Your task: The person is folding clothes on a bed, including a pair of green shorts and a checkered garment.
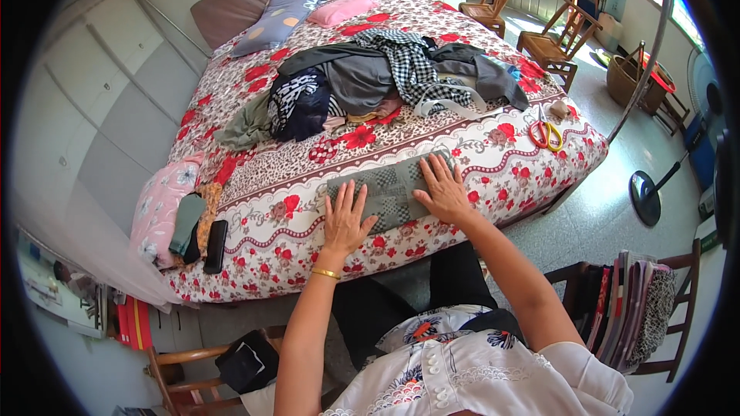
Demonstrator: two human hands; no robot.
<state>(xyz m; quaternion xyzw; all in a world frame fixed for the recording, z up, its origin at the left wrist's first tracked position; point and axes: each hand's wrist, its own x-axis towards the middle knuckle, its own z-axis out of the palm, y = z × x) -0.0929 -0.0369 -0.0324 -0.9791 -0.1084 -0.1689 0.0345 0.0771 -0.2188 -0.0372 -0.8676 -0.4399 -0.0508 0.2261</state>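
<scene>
A folded grey-green cloth with checked patches lies flat near the front edge of the bed, on a floral sheet. My left hand presses on its left end, palm down with fingers apart. Over its right end rests my right hand, also palm down and spread. Neither hand grips anything. Beyond the cloth is a loose heap of clothes, with a black-and-white checked garment on top and a white strap at its near side.
Scissors with red and yellow handles lie at the bed's right. Folded clothes and a black case sit at left. Pillows rest at the far end. Folded textiles hang on a chair right of me; a fan base stands nearby.
</scene>
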